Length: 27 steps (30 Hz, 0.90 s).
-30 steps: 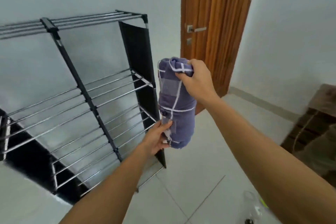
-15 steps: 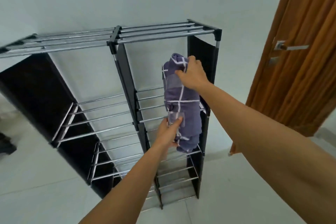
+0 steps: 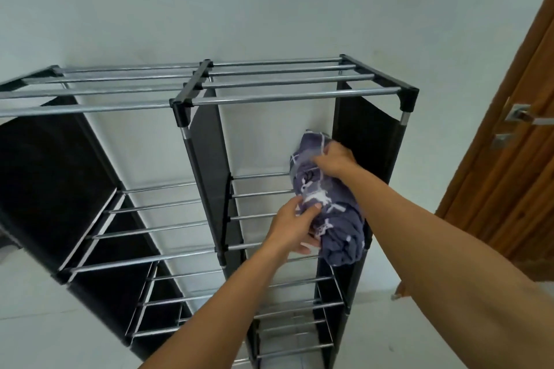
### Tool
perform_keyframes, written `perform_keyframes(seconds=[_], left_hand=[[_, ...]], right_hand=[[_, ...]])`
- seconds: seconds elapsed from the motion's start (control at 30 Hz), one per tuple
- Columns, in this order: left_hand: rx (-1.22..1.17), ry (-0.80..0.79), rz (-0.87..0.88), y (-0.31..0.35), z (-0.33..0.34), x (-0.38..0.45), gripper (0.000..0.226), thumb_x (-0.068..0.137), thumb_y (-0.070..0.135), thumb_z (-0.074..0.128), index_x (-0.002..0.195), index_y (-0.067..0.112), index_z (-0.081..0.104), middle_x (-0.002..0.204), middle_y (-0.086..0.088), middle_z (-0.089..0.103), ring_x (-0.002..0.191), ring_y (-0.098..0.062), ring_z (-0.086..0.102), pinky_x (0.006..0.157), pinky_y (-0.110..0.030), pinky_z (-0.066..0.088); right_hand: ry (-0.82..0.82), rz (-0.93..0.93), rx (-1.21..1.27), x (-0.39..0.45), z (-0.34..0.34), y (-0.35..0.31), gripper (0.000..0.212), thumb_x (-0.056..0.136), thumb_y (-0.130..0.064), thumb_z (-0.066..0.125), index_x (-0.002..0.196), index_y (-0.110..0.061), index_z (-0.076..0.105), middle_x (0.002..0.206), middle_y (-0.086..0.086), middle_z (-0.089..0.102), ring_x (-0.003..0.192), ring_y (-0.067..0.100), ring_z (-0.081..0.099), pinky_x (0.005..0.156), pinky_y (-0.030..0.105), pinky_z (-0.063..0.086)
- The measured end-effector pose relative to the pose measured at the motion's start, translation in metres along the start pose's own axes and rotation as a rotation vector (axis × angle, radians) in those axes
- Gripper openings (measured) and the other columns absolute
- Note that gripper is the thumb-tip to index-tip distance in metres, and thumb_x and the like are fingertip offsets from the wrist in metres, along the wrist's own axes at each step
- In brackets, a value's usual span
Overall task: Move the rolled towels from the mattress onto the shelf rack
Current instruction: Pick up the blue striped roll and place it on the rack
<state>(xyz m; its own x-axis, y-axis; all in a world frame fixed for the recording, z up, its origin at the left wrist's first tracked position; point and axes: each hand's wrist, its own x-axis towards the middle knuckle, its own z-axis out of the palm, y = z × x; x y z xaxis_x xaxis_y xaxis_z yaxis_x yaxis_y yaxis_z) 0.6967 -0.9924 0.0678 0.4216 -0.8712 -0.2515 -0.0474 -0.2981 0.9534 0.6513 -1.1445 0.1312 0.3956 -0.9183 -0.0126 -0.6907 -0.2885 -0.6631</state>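
Note:
A rolled purple towel (image 3: pixel 335 219) with white stripes lies lengthwise on the second tier of the shelf rack (image 3: pixel 278 96), in the right column against the black fabric side panel. My right hand (image 3: pixel 335 160) grips its far end. My left hand (image 3: pixel 295 225) holds its near side from the left, thumb on top. The rack has metal rod tiers, black corner joints and black fabric panels. It stands against a white wall. The mattress is out of view.
A wooden door (image 3: pixel 515 165) with a metal handle (image 3: pixel 527 118) stands right of the rack. The rack's left column (image 3: pixel 141 231) and the lower tiers hold nothing. White tiled floor (image 3: pixel 39 335) lies below.
I have come closer to the rack. The towel went from upright in front of the rack to lying down on the second tier in the right column, both hands still on it.

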Motion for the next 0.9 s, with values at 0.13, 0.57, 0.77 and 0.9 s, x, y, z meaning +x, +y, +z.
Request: perform_keyframes(seconds=[0.13, 0.57, 0.77, 0.9], left_hand=[[0.136, 0.001, 0.003, 0.020, -0.013, 0.010, 0.040, 0.093, 0.048, 0.049, 0.124, 0.024, 0.058, 0.065, -0.006, 0.065, 0.037, -0.010, 0.053, 0.036, -0.012, 0.032], [-0.266, 0.080, -0.081, 0.040, 0.011, 0.052, 0.033, 0.096, 0.020, 0.049, 0.121, 0.002, 0.061, 0.109, -0.014, 0.069, 0.090, -0.024, 0.065, 0.079, -0.034, 0.053], [-0.317, 0.046, -0.048, 0.048, 0.008, 0.062, 0.031, 0.100, 0.015, 0.042, 0.127, 0.009, 0.055, 0.117, -0.012, 0.066, 0.079, -0.017, 0.063, 0.062, -0.027, 0.052], [-0.225, 0.010, -0.120, 0.038, 0.007, 0.065, 0.033, 0.099, 0.012, 0.039, 0.129, 0.014, 0.054, 0.107, -0.007, 0.064, 0.078, -0.016, 0.060, 0.079, -0.036, 0.050]], right_hand=[[0.008, -0.001, -0.039, 0.003, 0.007, 0.021, 0.055, 0.088, -0.032, 0.063, 0.133, -0.003, 0.050, 0.137, 0.021, 0.054, 0.121, 0.038, 0.055, 0.093, 0.035, 0.047], [-0.033, 0.169, 0.201, 0.001, 0.006, 0.033, 0.073, 0.087, -0.038, 0.064, 0.143, -0.004, 0.033, 0.142, 0.020, 0.049, 0.124, 0.038, 0.053, 0.098, 0.038, 0.046], [0.030, 0.069, 0.243, 0.006, 0.002, 0.026, 0.072, 0.089, -0.037, 0.062, 0.148, -0.011, 0.030, 0.145, 0.016, 0.046, 0.128, 0.036, 0.050, 0.103, 0.038, 0.044], [-0.066, 0.111, 0.118, 0.003, 0.011, 0.033, 0.073, 0.094, -0.040, 0.054, 0.152, -0.008, 0.022, 0.153, 0.018, 0.035, 0.136, 0.037, 0.040, 0.111, 0.042, 0.038]])
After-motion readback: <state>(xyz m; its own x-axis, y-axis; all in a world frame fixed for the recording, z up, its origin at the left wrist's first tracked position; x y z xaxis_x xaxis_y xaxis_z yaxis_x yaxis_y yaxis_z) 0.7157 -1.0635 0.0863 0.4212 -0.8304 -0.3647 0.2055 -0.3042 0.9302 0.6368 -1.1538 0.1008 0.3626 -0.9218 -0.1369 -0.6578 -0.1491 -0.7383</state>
